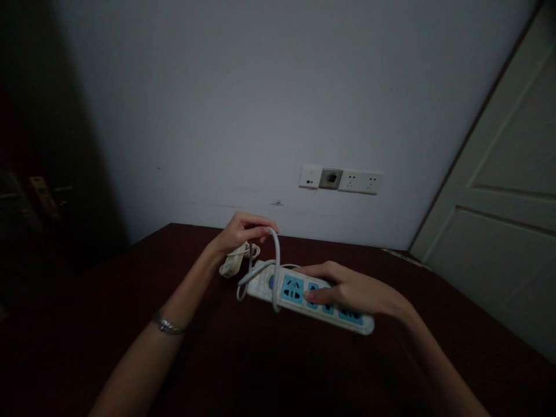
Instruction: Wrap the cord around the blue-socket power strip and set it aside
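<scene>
Left hand pinches the grey cord, fingertips together on it, likely to keep its loop raised across the strip's 10 o'clock end. White adapter sits just beyond that end, on the table. Power strip is toward 5 o'clock from centre, long axis roughly 10-to-4, sockets facing up. Right hand clamps the strip, thumb over sockets, probably steadying it; table contact unclear.
</scene>
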The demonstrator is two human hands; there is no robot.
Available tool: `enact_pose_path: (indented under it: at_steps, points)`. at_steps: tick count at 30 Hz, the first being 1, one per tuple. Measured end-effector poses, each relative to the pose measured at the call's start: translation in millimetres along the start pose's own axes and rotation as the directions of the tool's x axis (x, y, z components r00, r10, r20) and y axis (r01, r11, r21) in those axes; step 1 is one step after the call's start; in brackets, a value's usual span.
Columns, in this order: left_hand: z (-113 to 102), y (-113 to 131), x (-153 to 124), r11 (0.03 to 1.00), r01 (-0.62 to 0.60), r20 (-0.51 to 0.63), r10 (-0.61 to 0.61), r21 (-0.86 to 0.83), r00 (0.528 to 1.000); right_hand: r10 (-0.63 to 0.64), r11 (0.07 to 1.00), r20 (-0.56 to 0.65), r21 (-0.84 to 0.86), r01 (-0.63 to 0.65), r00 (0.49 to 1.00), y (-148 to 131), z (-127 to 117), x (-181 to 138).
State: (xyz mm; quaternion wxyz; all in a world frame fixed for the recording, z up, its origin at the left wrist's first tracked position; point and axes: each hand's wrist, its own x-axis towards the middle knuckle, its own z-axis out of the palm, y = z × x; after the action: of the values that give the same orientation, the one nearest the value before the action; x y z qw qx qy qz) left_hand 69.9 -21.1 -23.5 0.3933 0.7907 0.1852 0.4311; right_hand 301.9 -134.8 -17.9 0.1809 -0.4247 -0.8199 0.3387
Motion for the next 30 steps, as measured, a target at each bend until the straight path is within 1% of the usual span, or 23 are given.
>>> enact_pose_path:
  at_steps: [3, 7, 10, 12, 14, 17, 19, 21, 23, 25, 27, 28, 30]
  points:
    - [3, 13, -4, 1.000, -0.022, 0.040, 0.022, -0.008, 0.999, 0.034, 0.999, 0.046, -0.020, -0.034, 0.998, 4, -1, 1]
    - [-4, 29, -12, 0.997, -0.078, 0.094, 0.076, 0.024, 0.993, 0.098, 0.995, 0.023, 0.007, -0.098, 0.995, 17, -7, 3]
    - [-9, 36, -16, 0.993, -0.085, 0.146, 0.072, 0.086, 0.987, 0.152, 0.987, 0.017, 0.045, -0.152, 0.988, 24, -11, 4]
    - [-10, 38, -17, 0.990, -0.083, 0.186, 0.060, 0.117, 0.981, 0.162, 0.986, 0.022, 0.027, -0.163, 0.987, 24, -11, 4]
    - [-9, 39, -16, 0.984, -0.084, 0.193, 0.053, 0.156, 0.980, 0.138, 0.990, 0.065, -0.008, -0.138, 0.988, 19, -9, 3]
    - [-7, 34, -12, 0.968, -0.081, 0.158, 0.044, 0.237, 0.986, 0.093, 0.995, 0.138, -0.056, -0.086, 0.986, 5, -2, -1]
    - [-5, 27, -8, 0.961, -0.084, 0.154, 0.044, 0.264, 0.987, 0.049, 0.996, 0.150, -0.080, -0.037, 0.988, -8, 1, -7]
    - [-2, 16, -4, 0.963, -0.067, 0.156, 0.027, 0.261, 0.987, -0.011, 0.994, 0.137, -0.107, 0.026, 0.991, -19, 2, -14]
    - [4, 2, 0, 0.972, -0.033, 0.142, -0.001, 0.234, 0.990, -0.056, 0.987, 0.099, -0.147, 0.071, 0.993, -24, 1, -21]
    - [14, -15, 4, 0.983, 0.018, 0.120, -0.040, 0.181, 0.992, -0.080, 0.982, 0.014, -0.172, 0.081, 0.997, -21, -3, -26]
    - [28, -32, 8, 0.993, 0.074, 0.082, -0.082, 0.093, 0.993, -0.089, 0.984, -0.128, -0.162, 0.067, 0.988, -13, -7, -27]
    - [36, -39, 10, 0.995, 0.086, 0.050, -0.089, 0.050, 0.995, -0.088, 0.988, -0.206, -0.145, 0.059, 0.975, -7, -10, -26]
    - [50, -50, 12, 0.997, 0.082, -0.039, -0.081, 0.014, 0.996, -0.064, 0.996, -0.330, -0.084, 0.038, 0.942, 5, -14, -22]
